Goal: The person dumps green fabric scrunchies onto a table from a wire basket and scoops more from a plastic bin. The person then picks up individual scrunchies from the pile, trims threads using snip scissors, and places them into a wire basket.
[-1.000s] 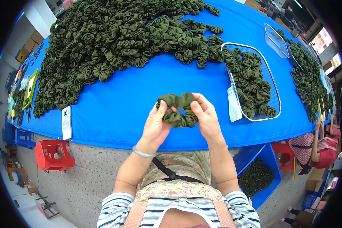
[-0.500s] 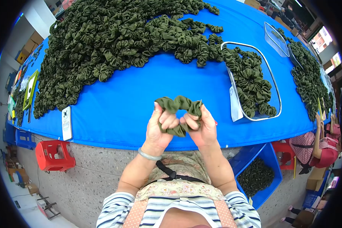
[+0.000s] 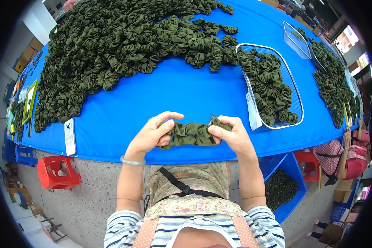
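A dark green fabric scrunchie [image 3: 192, 133] is stretched sideways between my two hands, above the front edge of the blue-covered table. My left hand [image 3: 155, 131] pinches its left end between thumb and curled fingers, with the index finger extended above it. At the other end, my right hand [image 3: 232, 133] grips the scrunchie with the thumb pressed on top. Thin dark pointed tips [image 3: 212, 117] stick out beside the right fingers; the rest of that tool is hidden in the hand. Beyond my hands lies a large heap of similar scrunchies [image 3: 124, 45].
A wire-mesh basket [image 3: 300, 108] with scrunchies stands right of my hands. A phone [image 3: 70, 137] lies at the table's left front edge. Below are a red stool [image 3: 58, 172] and a blue bin [image 3: 298, 198] with dark green pieces. Another person's arm [image 3: 345, 155] shows at far right.
The scrunchie has gone from an open ring to a flatter band pulled sideways. My hands have moved apart and slightly lower, and the left index finger has lifted off.
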A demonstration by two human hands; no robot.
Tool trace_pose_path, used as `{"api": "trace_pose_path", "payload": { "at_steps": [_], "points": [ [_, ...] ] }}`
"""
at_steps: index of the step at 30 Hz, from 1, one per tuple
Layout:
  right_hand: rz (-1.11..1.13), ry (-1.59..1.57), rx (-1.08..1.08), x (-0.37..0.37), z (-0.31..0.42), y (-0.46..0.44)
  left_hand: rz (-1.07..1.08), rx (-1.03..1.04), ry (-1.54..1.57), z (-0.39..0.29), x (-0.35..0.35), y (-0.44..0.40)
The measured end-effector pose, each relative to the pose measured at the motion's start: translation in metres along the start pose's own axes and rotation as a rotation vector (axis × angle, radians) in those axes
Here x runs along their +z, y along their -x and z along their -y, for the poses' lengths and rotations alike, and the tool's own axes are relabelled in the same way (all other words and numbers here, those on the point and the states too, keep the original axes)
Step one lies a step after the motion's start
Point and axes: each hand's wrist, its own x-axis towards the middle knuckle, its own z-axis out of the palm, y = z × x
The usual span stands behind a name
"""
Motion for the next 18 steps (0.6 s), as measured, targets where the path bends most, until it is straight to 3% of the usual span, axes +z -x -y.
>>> {"api": "trace_pose_path", "payload": {
  "at_steps": [2, 3, 4, 6, 8, 10, 12, 15, 18],
  "points": [
    [-0.092, 0.106, -0.069, 0.007, 0.008, 0.003, 0.09, 0.094, 0.15, 0.002, 0.006, -0.011],
    [-0.2, 0.18, -0.205, 0.005, 0.017, 0.003, 0.026, 0.238, 0.223, 0.003, 0.026, -0.022],
    [-0.302, 0.251, -0.343, 0.0, 0.027, 0.001, -0.017, 0.327, 0.018, 0.003, 0.024, -0.031],
    [-0.728, 0.536, -0.658, -0.036, 0.046, -0.006, -0.114, 0.502, -0.399, -0.001, 0.003, -0.059],
    [-0.976, 0.575, -0.628, -0.085, 0.057, -0.006, -0.483, 0.492, -0.853, -0.005, -0.035, -0.085],
    [-1.028, 0.932, -0.696, -0.126, 0.054, -0.005, -0.844, 0.55, -1.124, -0.005, -0.083, -0.113],
    [-1.069, 0.963, -0.652, -0.126, 0.051, 0.002, -1.057, 0.608, -1.351, -0.005, -0.123, -0.136],
    [-1.023, 0.818, -0.63, -0.108, 0.037, 0.01, -1.134, 0.476, -1.612, -0.004, -0.162, -0.153],
    [-0.926, 0.626, -0.644, -0.079, 0.019, 0.008, -0.985, 0.446, -1.61, -0.01, -0.171, -0.154]
  ]
}}
